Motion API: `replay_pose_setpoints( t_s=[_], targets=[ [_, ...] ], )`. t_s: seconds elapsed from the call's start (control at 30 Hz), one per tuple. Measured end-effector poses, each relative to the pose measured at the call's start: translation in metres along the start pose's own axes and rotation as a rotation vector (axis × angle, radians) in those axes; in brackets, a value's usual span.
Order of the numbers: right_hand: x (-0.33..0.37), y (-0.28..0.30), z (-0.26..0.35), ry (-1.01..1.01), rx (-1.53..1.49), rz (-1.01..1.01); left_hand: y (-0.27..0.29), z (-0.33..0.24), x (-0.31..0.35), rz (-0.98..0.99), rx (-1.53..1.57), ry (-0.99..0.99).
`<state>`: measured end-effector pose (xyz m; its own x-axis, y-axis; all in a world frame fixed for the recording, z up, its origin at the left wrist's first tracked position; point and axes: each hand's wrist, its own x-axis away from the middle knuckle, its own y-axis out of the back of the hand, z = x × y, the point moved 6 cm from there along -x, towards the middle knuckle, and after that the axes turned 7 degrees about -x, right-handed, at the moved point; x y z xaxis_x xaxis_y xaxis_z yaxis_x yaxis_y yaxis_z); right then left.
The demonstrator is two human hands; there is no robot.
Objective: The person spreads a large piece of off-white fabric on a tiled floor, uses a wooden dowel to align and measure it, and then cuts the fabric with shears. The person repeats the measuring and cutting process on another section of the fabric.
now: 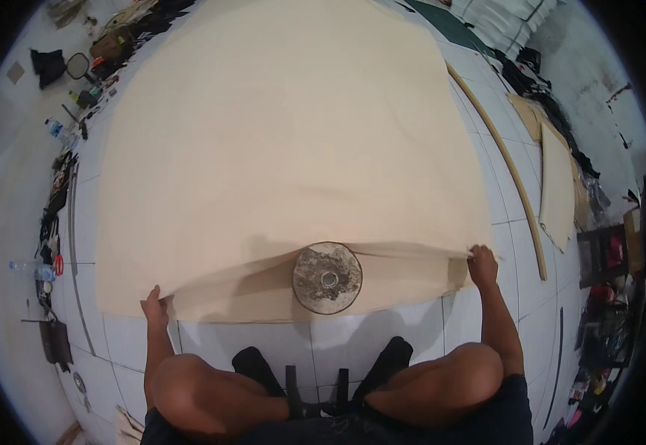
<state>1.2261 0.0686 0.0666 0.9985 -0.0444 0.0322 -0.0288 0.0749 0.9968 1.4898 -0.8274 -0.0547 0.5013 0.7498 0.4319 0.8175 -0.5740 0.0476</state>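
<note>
A large cream fabric sheet (293,148) is spread over the floor in front of me, with its near edge partly lifted above a lower layer. My left hand (155,305) is closed on the sheet's near left edge, thumb up. At the near right corner, my right hand (483,267) grips the raised edge of the same sheet. Between the hands, a round, worn grey disc weight (328,278) with a hole at its centre lies near the sheet's front edge. Folds run out from the disc toward both hands.
White floor tiles (382,334) show around the sheet. A long curved wooden strip (504,152) lies along its right side, with folded cream pieces (555,189) beyond. Bottles (32,268) and tools line the left wall. My knees (441,378) are bent close behind the front edge.
</note>
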Motion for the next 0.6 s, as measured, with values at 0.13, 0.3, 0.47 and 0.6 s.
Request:
replay_pose_setpoints(
  t_s=[0.13,0.3,0.47,0.6],
  targets=[
    [0.017,-0.015,0.014,0.056,-0.194,-0.023,0.023,-0.005,-0.020,-0.037,0.009,0.010],
    [0.019,-0.010,0.004,0.049,-0.232,-0.053,0.022,-0.021,-0.038,-0.021,0.214,0.008],
    [0.014,-0.003,-0.014,-0.016,-0.130,0.004,0.010,-0.057,-0.057,-0.042,0.354,-0.096],
    [0.015,-0.003,-0.025,0.117,-0.047,-0.101,0.024,-0.083,-0.067,-0.370,0.086,-0.299]
  ],
)
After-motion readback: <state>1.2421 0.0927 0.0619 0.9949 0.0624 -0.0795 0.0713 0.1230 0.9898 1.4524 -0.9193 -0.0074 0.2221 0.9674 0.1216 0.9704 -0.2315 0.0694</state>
